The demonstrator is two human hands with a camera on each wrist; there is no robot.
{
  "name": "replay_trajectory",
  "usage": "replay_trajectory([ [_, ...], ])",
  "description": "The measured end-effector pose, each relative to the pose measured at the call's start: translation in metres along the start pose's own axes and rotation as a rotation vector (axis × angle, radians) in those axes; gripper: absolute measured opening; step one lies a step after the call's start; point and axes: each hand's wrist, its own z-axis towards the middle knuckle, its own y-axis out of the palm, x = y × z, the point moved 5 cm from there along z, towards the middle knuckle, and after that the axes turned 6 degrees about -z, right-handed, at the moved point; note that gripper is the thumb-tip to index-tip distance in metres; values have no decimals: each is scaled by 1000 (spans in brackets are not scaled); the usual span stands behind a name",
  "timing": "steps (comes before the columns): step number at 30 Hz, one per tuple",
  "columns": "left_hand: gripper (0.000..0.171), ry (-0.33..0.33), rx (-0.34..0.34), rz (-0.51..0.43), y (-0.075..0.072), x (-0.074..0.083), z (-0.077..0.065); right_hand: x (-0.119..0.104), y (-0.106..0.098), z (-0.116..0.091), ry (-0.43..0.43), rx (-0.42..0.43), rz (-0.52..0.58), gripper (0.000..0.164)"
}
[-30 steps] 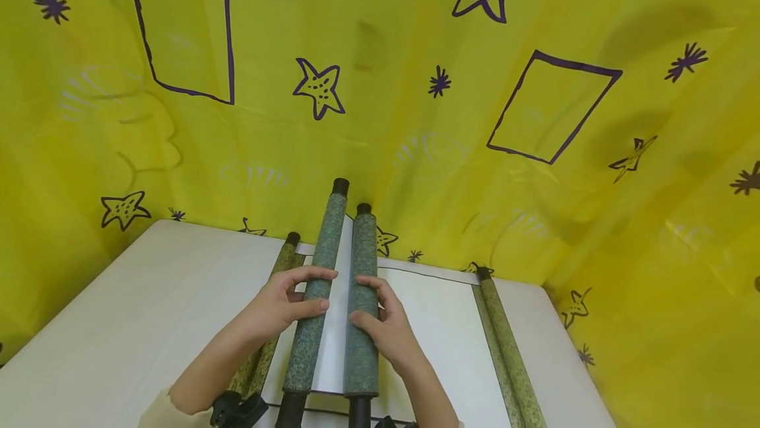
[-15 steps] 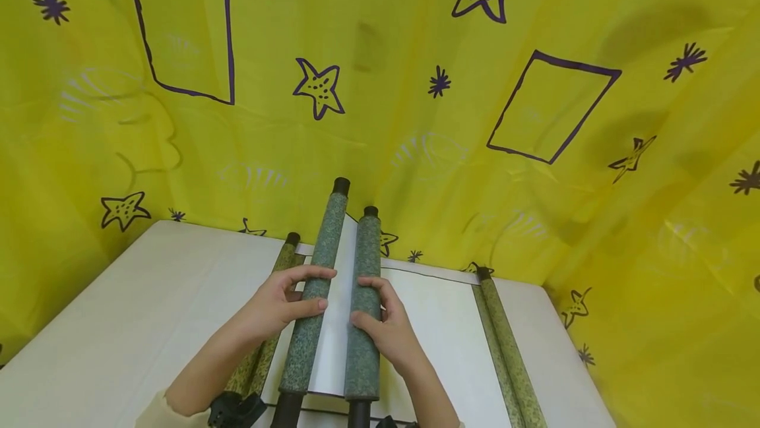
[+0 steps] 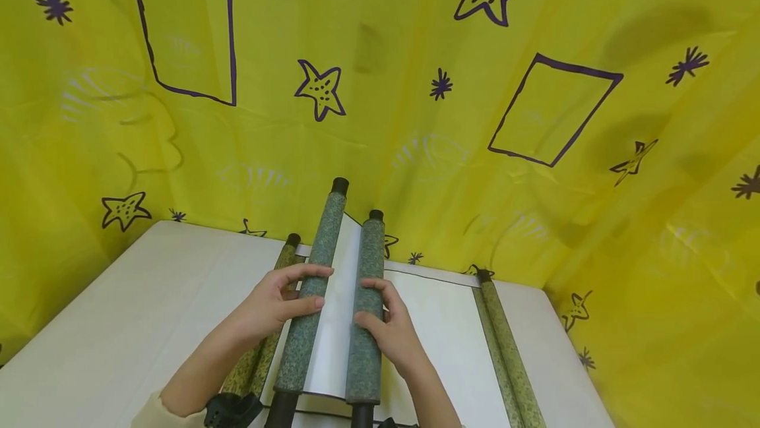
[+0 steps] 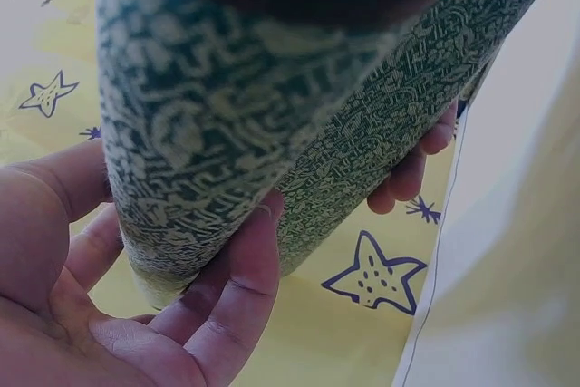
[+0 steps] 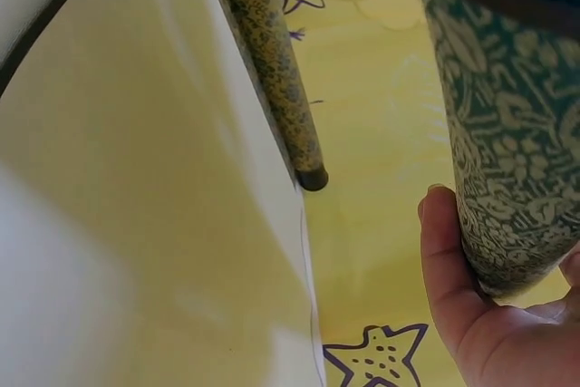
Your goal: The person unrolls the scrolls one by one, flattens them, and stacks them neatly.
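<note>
A yellow curtain [image 3: 386, 118] hangs behind a white table [image 3: 196, 283]. Above it, the left hand [image 3: 285, 296] grasps one green roll [image 3: 326, 237], the right hand [image 3: 388, 326] its twin [image 3: 363, 368], white paper [image 3: 334, 329] between; both bottom knobs run out of sight. The left arm partly hides an olive roll [image 3: 264, 355]. Wrist views reveal leafy patterning, mere speckle from the head.

Head looks down, 2 nearer wrist views sharing 1 roll [image 3: 372, 246].

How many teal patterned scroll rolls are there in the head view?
2: the left roll is in the left hand, the right roll in the right hand, with white paper between them.
</note>
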Motion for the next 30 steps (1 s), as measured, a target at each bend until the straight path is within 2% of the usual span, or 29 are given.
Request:
replay_trajectory([
  [10, 51, -4, 1, -30, -2, -1, 1, 0, -4, 0, 6, 17, -13, 49],
  [30, 51, 30, 9, 0, -4, 7, -5, 0, -7, 0, 11, 33, -21, 49],
])
